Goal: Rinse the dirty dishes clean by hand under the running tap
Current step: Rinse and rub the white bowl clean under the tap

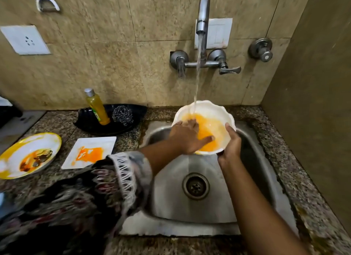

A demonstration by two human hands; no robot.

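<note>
A white scalloped bowl [212, 110] with orange residue and cloudy orange water is held tilted over the steel sink [190, 213]. Water from the wall tap [203, 17] streams into it. My right hand [232, 146] grips the bowl's right rim from below. My left hand [187, 136] lies flat inside the bowl with its fingers spread on the orange residue. On the counter to the left sit a round plate [17, 152] with a yellow rim and brown-orange leftovers, and a square white plate [106, 142] smeared orange.
A black tray [136, 110] behind the plates holds a yellow dish-soap bottle [96, 107] and a steel scrubber [122, 115]. The sink drain [195, 186] is uncovered. A tiled wall with a socket [24, 40] and a valve knob [263, 49] stands behind; a side wall closes the right.
</note>
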